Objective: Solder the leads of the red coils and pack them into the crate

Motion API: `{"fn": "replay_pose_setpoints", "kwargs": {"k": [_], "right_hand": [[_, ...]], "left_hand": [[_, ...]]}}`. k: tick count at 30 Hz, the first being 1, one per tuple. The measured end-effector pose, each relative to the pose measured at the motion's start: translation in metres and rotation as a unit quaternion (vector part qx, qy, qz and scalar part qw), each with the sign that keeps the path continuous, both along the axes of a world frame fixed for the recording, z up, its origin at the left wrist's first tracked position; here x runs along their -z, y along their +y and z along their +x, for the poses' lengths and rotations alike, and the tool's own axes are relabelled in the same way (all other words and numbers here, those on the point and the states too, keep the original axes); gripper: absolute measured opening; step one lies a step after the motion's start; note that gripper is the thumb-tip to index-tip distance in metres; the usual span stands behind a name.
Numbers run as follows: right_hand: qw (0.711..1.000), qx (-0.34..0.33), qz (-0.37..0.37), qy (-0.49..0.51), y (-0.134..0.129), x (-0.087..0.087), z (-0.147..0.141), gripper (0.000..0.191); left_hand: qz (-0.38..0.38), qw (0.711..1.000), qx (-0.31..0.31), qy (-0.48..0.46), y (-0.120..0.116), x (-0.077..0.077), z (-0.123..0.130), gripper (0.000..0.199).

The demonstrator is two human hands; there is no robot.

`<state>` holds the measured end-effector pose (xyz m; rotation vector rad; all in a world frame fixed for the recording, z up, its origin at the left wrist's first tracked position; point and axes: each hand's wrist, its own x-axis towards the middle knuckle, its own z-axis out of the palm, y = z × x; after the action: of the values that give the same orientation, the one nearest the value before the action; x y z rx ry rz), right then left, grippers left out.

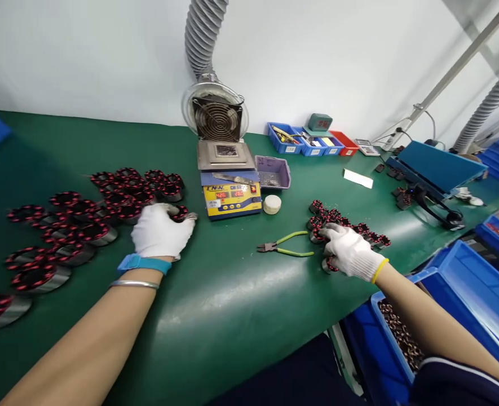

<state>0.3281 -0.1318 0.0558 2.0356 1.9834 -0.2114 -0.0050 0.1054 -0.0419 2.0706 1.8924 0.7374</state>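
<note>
On the green bench [232, 299], the left hand [163, 232] had its fingers curled round a pink-and-black ring [180, 213], right by a bunch of other big rings [86, 210]. The right hand [345, 249] was over the small rings [334, 216], honestly couldn't tell if its fingers gripped any. Pliers [270, 247] lay between.

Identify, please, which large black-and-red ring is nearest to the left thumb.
The rightmost large ring, partly hidden by the left hand; the other large rings lie farther left or farther back.
</note>
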Motion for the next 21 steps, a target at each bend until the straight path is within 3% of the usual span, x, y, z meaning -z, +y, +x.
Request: {"fn": "replay_pose_setpoints", "kwargs": {"k": [5, 9, 12, 15, 17, 19, 21], "right_hand": [[0.994, 0.007, 0.072, -0.076, 0.001, -0.008, -0.009, 0.043], [0.99, -0.045, 0.098, 0.092, 0.014, -0.011, -0.062, 0.053], [0.959, -0.032, 0.044, 0.277, 0.043, 0.012, -0.111, 0.057], [0.912, 0.054, 0.003, 0.407, 0.081, 0.045, -0.14, 0.059], [0.877, 0.064, -0.012, 0.477, 0.099, 0.062, -0.147, 0.057], [0.842, 0.051, -0.015, 0.537, 0.107, 0.071, -0.148, 0.052], [0.815, 0.063, -0.009, 0.577, 0.107, 0.075, -0.149, 0.049]], "left_hand": [[0.029, 0.998, 0.051, -0.024, -0.035, -0.001, 0.003, 0.031], [0.045, 0.984, 0.165, -0.043, -0.077, -0.002, -0.001, 0.019], [0.054, 0.974, 0.208, -0.077, -0.105, -0.005, -0.005, 0.038], [0.082, 0.978, 0.161, -0.105, -0.119, -0.007, -0.005, 0.073], [0.074, 0.986, 0.124, -0.085, -0.12, -0.006, -0.004, 0.086], [0.045, 0.992, 0.116, -0.032, -0.117, -0.005, -0.002, 0.078], [0.021, 0.992, 0.126, 0.014, -0.112, -0.003, 0.0, 0.055]]}}
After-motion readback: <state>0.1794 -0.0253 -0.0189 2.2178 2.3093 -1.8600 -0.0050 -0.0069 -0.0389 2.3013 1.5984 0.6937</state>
